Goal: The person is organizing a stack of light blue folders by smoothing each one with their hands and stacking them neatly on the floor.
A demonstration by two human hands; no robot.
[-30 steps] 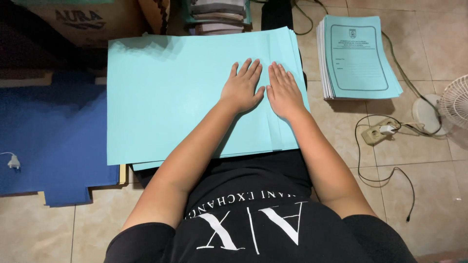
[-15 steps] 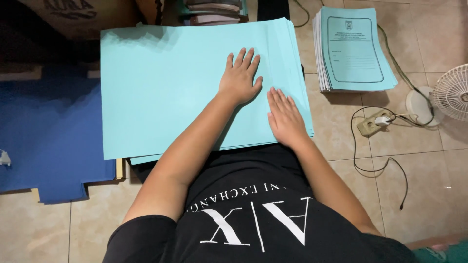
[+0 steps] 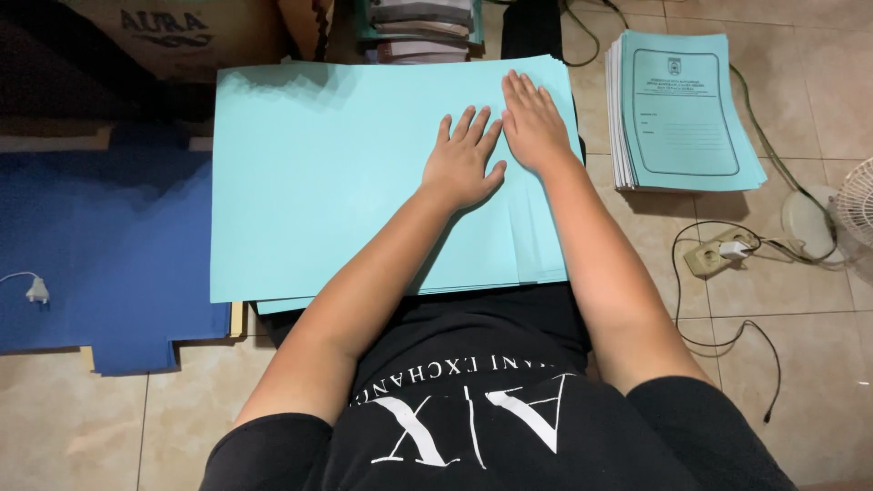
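Observation:
A stack of large light-blue paper sheets [image 3: 336, 182] lies on the floor in front of me, its right edges fanned out slightly. My left hand [image 3: 462, 162] rests flat on the top sheet, fingers spread and pointing away from me. My right hand [image 3: 534, 123] lies flat beside it, a little farther up, close to the stack's top right corner. Neither hand grips anything; both palms press on the paper.
A pile of printed light-blue booklets [image 3: 684, 111] sits to the right on the tiled floor. A power strip with cables [image 3: 718, 256] and part of a white fan [image 3: 855, 205] lie at the right. A blue mat [image 3: 100, 245], a cardboard box [image 3: 182, 32] and stacked folders [image 3: 420, 27] surround the sheets.
My right hand has slid from lower on the stack's right side up toward the top right corner. My left hand has drawn back a little toward me.

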